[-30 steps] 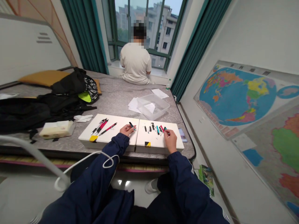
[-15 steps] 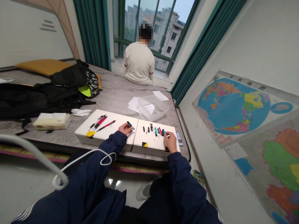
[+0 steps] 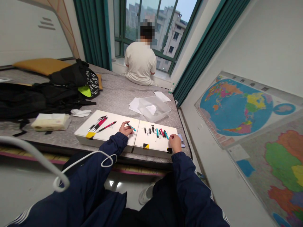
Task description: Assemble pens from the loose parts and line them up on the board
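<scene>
My left hand (image 3: pixel 126 129) is closed on a pen piece (image 3: pixel 131 127), dark with a teal end, held above the left white box (image 3: pixel 115 137). My right hand (image 3: pixel 175 143) is at the right edge of the right white box (image 3: pixel 151 143), its fingers slightly apart with nothing visible between them. Just left of those fingertips a teal pen barrel (image 3: pixel 166 135) lies on the box. Beside it are a red barrel (image 3: pixel 162 132), another teal barrel (image 3: pixel 157 133) and several small black and clear pen parts. On the left box lie several assembled pens, including a red and black pen (image 3: pixel 107 126).
Behind the boxes is a clear plastic bin (image 3: pixel 163 115) with white papers (image 3: pixel 134 106). A tissue pack (image 3: pixel 50 122) and black bags (image 3: pixel 44 96) lie on the left of the bed. A phone (image 3: pixel 181 140) is at right. A person (image 3: pixel 140 63) sits by the window.
My right hand has let go of the teal barrel and drawn back slightly right. The piece in my left hand has turned, with its teal end lower.
</scene>
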Demonstrator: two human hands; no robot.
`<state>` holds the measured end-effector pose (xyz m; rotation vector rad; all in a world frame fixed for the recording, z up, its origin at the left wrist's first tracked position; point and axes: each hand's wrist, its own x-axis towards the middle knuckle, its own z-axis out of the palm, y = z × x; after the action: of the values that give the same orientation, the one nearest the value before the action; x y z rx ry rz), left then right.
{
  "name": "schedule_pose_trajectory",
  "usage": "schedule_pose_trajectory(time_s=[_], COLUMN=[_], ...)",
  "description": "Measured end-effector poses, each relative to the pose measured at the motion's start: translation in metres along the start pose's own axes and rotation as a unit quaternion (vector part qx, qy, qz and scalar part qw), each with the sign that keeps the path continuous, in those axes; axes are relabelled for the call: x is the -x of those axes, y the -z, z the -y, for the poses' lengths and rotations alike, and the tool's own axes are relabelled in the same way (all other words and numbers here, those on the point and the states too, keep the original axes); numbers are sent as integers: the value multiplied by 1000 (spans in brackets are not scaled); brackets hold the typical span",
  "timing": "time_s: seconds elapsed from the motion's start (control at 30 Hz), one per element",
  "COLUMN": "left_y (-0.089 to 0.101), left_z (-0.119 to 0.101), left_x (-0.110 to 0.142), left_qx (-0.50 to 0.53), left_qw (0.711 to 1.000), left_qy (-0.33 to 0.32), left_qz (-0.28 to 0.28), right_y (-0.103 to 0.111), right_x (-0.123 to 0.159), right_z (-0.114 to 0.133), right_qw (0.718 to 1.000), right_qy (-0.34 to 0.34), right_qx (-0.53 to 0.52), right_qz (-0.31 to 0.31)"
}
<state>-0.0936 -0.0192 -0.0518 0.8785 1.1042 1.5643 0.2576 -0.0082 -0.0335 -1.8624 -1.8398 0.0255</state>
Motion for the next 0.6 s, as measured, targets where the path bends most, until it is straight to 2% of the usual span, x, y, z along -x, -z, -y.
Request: schedule_pose_trajectory(time_s=[0.23, 0.6], left_y=[2, 2], left_z=[3, 8], left_x=[-2, -3], left_qx=[-10, -18], left_qw=[1000, 1000], left_qy=[5, 5], left_qz=[12, 4], right_y=[-1, -12], right_x=[-2, -29], right_z=[-10, -14], right_qw=[998, 987], right_qy=[-52, -114], right_qx=[-6, -32], right_qz=[42, 112])
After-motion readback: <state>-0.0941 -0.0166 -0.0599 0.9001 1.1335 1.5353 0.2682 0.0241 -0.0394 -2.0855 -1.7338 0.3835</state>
